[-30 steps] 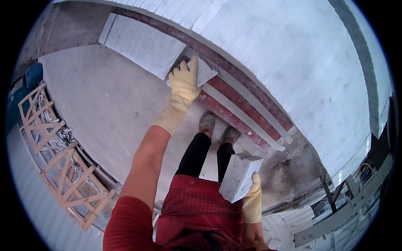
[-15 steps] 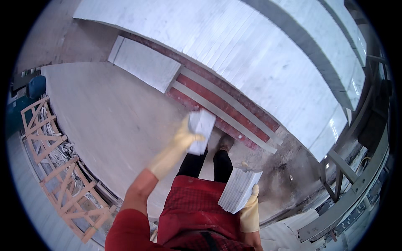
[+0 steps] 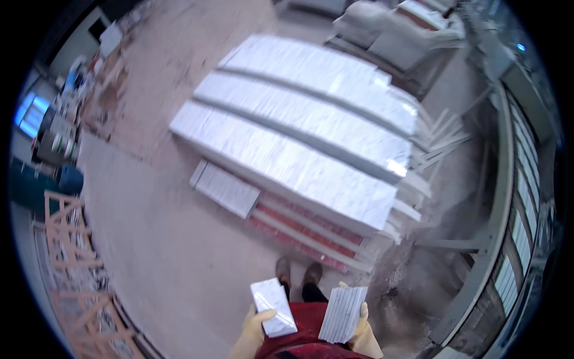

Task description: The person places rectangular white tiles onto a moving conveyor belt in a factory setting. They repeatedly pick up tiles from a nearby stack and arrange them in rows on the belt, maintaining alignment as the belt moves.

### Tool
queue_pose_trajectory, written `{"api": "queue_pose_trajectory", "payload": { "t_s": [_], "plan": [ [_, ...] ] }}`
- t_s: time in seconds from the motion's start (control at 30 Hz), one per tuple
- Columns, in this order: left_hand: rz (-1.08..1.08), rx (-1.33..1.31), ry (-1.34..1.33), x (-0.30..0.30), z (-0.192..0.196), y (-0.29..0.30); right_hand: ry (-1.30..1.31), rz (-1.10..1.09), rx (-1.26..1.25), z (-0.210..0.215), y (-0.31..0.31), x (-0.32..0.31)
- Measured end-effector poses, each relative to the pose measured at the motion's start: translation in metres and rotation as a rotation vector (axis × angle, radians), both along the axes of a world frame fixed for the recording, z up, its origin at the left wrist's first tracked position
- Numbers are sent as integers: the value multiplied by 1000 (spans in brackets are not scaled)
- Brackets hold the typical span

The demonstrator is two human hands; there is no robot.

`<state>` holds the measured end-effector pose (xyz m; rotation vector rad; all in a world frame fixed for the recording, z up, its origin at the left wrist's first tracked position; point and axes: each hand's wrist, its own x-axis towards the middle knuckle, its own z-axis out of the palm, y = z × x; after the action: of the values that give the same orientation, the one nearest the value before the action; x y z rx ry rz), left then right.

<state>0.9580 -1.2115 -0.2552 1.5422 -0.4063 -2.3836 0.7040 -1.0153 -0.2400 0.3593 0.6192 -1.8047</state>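
My left hand point(image 3: 255, 324), in a cream glove, is closed on a white marble tile point(image 3: 274, 305) with grey veins. Its broad polished face points up; whether more tiles lie beneath it is hidden. In my right hand point(image 3: 362, 334), gloved alike, a stack of marble tiles point(image 3: 343, 314) shows its narrow edges as parallel lines. The tile and the stack are held apart in front of my red apron point(image 3: 306, 317). Ahead, a short row of tiles point(image 3: 226, 188) stands packed on red boards point(image 3: 305, 239) with pale strips.
Long rows of stacked white tiles point(image 3: 293, 161) fill the middle beyond the boards. Wooden frames point(image 3: 72, 233) line the left side. A grey machine rail point(image 3: 499, 239) runs along the right. Wet, dirty ground point(image 3: 400, 305) lies near my right side.
My view has lifted, showing more of the tile rows and floor ahead. The left hand has drawn back toward my body with its tile; the right still holds its stack.
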Motion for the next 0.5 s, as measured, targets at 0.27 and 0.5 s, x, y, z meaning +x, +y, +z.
{"api": "queue_pose_trajectory", "payload": {
  "t_s": [0.27,0.5],
  "plan": [
    [48,-176,147,-3,81,14,94,-135,-123,81,91,1],
    [-33,-200,269,37,96,73,417,-416,-270,61,197,61]
  ]
}}
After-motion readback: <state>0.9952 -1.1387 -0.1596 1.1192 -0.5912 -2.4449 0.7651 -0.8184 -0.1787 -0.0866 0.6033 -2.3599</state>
